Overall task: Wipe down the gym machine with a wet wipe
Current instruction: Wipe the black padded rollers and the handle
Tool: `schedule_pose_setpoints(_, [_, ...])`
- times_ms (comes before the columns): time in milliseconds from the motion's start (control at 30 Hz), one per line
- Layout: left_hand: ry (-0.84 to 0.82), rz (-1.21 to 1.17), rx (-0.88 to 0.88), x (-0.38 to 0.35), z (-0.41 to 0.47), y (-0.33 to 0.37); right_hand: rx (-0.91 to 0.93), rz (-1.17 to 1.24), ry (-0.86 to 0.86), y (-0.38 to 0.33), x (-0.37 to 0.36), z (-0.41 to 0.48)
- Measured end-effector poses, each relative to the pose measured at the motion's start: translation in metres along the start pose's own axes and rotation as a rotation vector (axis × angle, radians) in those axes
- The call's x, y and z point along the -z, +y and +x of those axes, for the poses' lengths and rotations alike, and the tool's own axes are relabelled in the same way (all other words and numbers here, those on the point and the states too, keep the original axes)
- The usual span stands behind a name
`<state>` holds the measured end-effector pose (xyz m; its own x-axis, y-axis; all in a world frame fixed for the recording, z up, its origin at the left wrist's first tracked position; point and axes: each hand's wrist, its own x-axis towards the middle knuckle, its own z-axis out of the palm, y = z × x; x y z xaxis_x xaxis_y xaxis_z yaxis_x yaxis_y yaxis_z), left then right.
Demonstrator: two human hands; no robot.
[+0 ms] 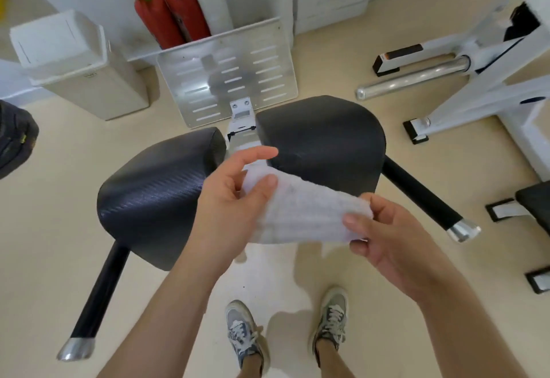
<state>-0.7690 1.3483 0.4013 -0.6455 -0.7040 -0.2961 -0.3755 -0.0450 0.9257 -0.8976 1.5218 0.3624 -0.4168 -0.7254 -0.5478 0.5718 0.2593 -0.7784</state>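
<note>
You hold the wet wipe (300, 214) stretched between your 2 hands, above the gap between the 2 black pads of the gym machine. Your left hand (229, 208) pinches the wipe's far end between the thumb and curled fingers, with the index finger reaching out toward the right pad (321, 139). Your right hand (393, 240) grasps the near end, thumb on top and fingers curled beneath. The wipe is white and creased in lengthwise folds.

The left pad (154, 193) lies beside your left wrist, and the right pad sits farther off, behind the wipe. A black bar with a chrome cap sticks out from under each pad: the left bar (98, 297) points toward the lower left, and the right bar (422, 193) points toward the right. Beyond the pads, a slotted metal footplate (229, 80) tilts up from the machine's white frame. Behind it, 2 red fire extinguishers (172, 11) stand by the wall, with a white bin (68, 56) to their left. Another white machine (491, 59) with a chrome bar (413, 78) stands at the right. Your 2 grey shoes (242, 336) rest on the beige floor (44, 243).
</note>
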Motion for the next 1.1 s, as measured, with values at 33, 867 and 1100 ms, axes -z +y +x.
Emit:
schedule_pose_setpoints(33, [0.028,0.033,-0.036,-0.010,0.008,0.000,0.011,0.033,0.073,-0.006,0.007,0.003])
schedule_pose_setpoints(867, [0.200,0.614,-0.354,-0.044,0.084,-0.035,0.397,-2.057,0.052,-0.089,0.022,0.141])
schedule_pose_setpoints(1100, [0.211,0.475,-0.267,-0.031,0.103,-0.031,0.380,-1.823,-0.208,-0.087,-0.024,0.153])
